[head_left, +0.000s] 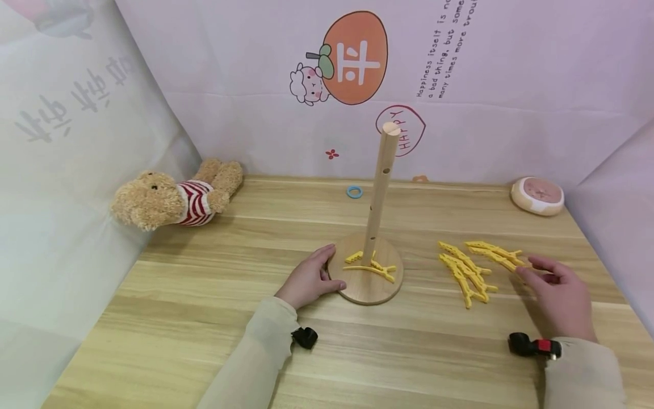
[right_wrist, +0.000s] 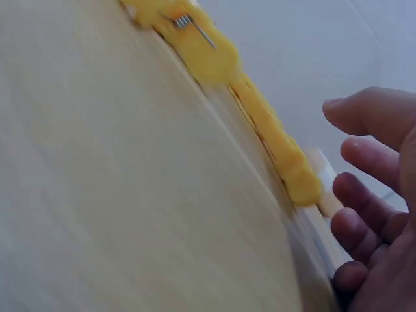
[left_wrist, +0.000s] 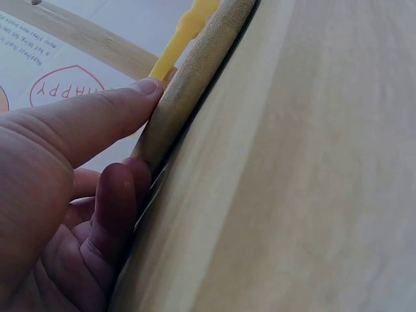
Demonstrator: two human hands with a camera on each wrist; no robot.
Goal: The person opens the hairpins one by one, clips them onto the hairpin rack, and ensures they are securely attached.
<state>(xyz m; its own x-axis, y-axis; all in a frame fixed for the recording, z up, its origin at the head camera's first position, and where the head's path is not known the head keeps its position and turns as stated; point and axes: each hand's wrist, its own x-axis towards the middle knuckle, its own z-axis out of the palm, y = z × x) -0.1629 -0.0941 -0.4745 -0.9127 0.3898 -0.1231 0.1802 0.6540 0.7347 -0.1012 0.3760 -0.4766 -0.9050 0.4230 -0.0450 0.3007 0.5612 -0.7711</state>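
Yellow clips lie on the table just beside our right hand, its fingers loosely bent and parted, while our left hand grips the round base of a wooden stand. Yellow pieces also lie on that base. Farther back, we see a teddy bear, a pink-topped object and a blue ring before a printed backdrop.

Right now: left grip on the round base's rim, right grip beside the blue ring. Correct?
Not quite: the right grip is beside a yellow piece, as the head and right wrist views show. In the head view the blue ring lies well away, farther back. The left grip is on the round base at its rim, as you said.
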